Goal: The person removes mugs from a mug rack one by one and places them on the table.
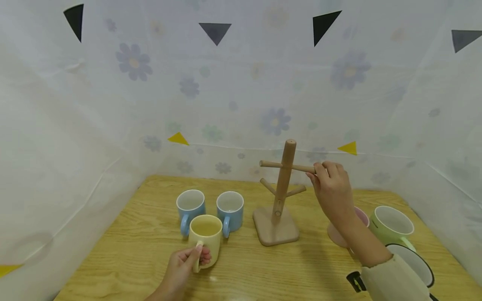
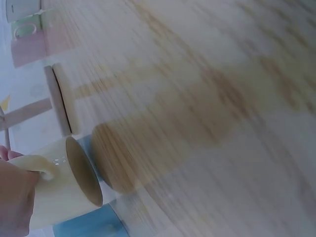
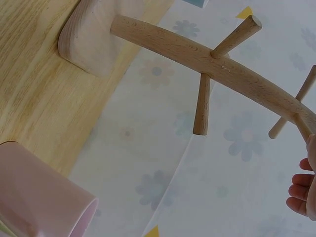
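Observation:
My left hand point(image 1: 186, 261) grips the handle of a pale yellow mug point(image 1: 212, 240), held upright close over the table. In the left wrist view the base of this yellow mug point(image 2: 84, 170) shows above its reflection in the tabletop. Just behind it stand two blue mugs, one at left point(image 1: 191, 202) and one at right point(image 1: 230, 209). My right hand point(image 1: 333, 188) pinches the end of an upper right peg on the wooden mug tree point(image 1: 285, 179). The bare pegs of this mug tree point(image 3: 261, 89) show in the right wrist view.
At the right of the wooden table point(image 1: 132, 251) stand a pink mug point(image 3: 44, 192), a green mug point(image 1: 389, 225) and a white mug with a dark rim point(image 1: 412, 263). The right forearm partly hides the pink and white ones. White flowered curtains point(image 1: 241, 83) enclose the table.

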